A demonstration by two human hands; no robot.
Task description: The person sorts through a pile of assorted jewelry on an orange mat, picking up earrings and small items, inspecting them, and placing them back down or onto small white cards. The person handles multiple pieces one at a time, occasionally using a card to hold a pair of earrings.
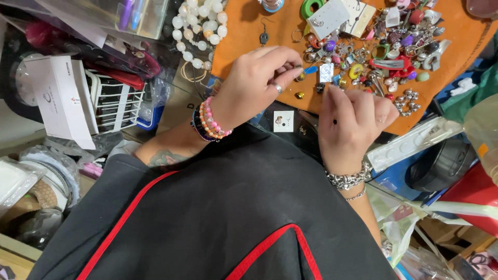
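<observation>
Our left hand [259, 83] pinches a small gold bead [300, 77] at the orange mat's [238, 36] near edge. Our right hand [353, 122], fingers curled together, rests just beside the jewellery pile [384, 57]. Clutter crowds every side.

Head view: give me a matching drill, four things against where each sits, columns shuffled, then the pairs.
Things:
1. pearl necklace
2. white box
3. beaded bracelets
4. chain bracelet

Places:
A. on the right wrist
B. far left, beside a white wire rack
C. on the left wrist
D. top centre, at the left edge of the orange mat

Pairs: 1-D, 2-B, 3-C, 4-A
</observation>
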